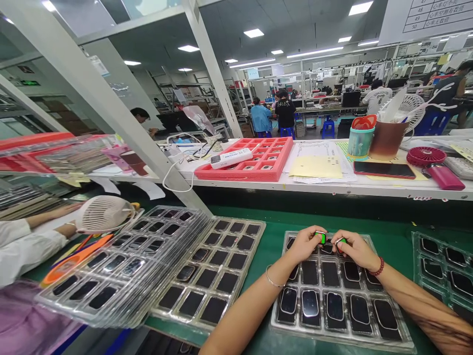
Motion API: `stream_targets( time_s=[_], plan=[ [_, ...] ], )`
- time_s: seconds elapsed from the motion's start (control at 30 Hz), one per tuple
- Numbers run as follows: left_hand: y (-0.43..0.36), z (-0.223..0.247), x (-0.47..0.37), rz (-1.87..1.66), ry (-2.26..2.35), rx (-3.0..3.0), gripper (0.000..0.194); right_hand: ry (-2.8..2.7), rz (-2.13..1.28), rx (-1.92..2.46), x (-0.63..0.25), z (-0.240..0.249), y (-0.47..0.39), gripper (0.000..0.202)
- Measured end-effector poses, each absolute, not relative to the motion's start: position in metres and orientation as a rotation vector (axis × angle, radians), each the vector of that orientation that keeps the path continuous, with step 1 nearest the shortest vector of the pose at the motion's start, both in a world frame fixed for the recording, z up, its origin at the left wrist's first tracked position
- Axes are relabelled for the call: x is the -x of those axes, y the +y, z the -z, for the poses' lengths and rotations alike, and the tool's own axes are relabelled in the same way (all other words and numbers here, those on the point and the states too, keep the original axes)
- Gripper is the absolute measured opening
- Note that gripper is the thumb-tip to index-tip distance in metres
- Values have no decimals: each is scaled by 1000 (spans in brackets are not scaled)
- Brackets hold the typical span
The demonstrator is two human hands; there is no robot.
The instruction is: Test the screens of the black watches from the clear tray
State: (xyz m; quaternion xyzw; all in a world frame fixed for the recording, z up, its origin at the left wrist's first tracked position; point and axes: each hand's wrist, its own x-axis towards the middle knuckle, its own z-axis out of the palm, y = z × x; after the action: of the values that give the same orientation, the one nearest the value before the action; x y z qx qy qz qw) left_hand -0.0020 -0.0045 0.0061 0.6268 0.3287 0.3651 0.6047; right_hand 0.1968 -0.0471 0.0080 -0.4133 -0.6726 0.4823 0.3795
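Above the far part of a clear tray (273, 320) of dark watch faces, my left hand (307, 243) is closed on a small watch (322, 238) whose screen glows green. Close beside it on the right, my right hand (353, 245) grips another watch (342, 242), also lit green, with a bit of red near its lower edge. The two hands are slightly apart. Under them, the tray's near row is filled with watches (335, 306), and two middle pockets of the row behind hold only dark squares.
A second tray (260, 227) and a tall tray stack (148, 296) lie left, another tray (416, 246) right. Beyond are a shelf edge (314, 186), red foam box (275, 172), phone (384, 169) and pink fan (426, 156). Another person's arms (22, 241) are at far left.
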Motion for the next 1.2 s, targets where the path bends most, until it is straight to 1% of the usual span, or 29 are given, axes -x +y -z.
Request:
stream_targets(
  time_s=[0.3,0.37,0.5,0.73,1.03,1.2],
  plan=[
    [-4,-5,2,-861,771,-1481,20,-1669,-1290,996,-196,-11,-49,21],
    [-3,-2,2,-873,795,-1509,22,-1663,-1279,959,-195,-10,-48,18],
    [-1,3,2,-876,814,-1547,28,-1655,-1241,956,-193,-7,-46,23],
    [-1,4,3,-867,814,-1588,28,-1683,-1201,963,-193,-5,-44,25],
    [-3,0,2,-848,792,-1572,24,-1739,-1130,968,-193,-9,-46,21],
    [-3,-2,2,-845,774,-1567,25,-1754,-1094,972,-194,-9,-46,19]
  ],
)
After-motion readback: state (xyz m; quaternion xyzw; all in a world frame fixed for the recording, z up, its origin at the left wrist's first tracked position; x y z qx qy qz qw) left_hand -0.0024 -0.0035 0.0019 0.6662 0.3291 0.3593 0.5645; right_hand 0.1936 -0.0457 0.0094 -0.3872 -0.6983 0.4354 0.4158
